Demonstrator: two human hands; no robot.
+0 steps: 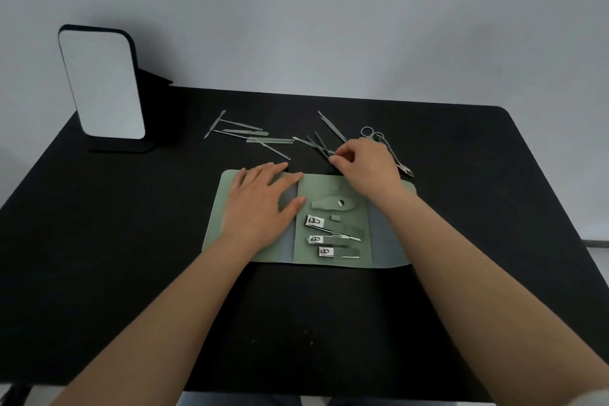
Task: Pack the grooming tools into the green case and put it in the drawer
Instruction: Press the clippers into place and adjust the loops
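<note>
The green case (pixel 342 259) lies unfolded flat in the middle of the black table. Three nail clippers (pixel 314 236) sit in loops on its centre panel. My left hand (pixel 263 204) rests flat on the case's left flap, fingers spread. My right hand (pixel 362 163) is just past the case's far edge, fingertips pinched on a thin dark tweezer-like tool (pixel 321 145). A loose group of slim metal tools (pixel 250 137) lies farther back on the left. Small scissors (pixel 370 132) and a cuticle nipper (pixel 400 163) lie to the right of my right hand.
A standing mirror (pixel 102 82) in a black frame stands at the back left of the table (pixel 99 241). A pale wall is behind. No drawer is in view.
</note>
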